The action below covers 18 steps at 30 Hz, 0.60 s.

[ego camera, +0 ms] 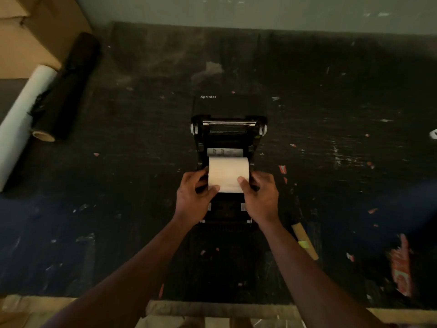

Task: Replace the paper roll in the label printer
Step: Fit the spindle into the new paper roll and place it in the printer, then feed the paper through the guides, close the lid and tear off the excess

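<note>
Cream paper roll (pixel 229 172) gripped by both hands above open black printer (pixel 229 129).

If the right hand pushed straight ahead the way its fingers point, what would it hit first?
The right hand already grips the paper roll, so it would press that first. Beyond it probably the open lid of the label printer; depth is unclear.

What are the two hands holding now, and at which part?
Both hands, left and right, hold the paper roll by its two ends, thumbs on its near face, over the open printer.
</note>
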Tool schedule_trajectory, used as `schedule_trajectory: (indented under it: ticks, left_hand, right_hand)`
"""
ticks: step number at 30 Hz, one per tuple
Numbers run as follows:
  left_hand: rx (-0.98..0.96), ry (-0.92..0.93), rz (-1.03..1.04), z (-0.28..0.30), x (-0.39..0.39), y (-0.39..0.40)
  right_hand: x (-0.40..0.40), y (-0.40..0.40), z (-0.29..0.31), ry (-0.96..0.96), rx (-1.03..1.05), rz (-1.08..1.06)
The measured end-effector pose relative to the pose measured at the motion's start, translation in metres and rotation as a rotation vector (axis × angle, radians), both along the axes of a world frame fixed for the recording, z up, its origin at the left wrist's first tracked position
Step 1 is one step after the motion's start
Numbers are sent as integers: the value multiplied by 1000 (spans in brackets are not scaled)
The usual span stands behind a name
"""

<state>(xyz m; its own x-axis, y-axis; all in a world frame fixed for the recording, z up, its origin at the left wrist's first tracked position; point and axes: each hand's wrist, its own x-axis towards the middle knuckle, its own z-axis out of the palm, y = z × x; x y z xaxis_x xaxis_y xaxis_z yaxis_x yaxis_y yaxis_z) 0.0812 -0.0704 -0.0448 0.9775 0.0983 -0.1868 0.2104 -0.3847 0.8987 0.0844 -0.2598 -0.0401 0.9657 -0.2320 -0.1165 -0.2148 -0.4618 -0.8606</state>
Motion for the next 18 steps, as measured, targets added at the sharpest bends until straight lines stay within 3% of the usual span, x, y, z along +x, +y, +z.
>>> schedule_trajectory:
  ticks: [8,18]
  left_hand:
    - [13,21,13,-8,7,2]
    - [210,-10,-44,-7,9,5]
  right_hand:
    - [10,1,-2,32,-11,7]
    - [2,12,-3,82,-91,-72]
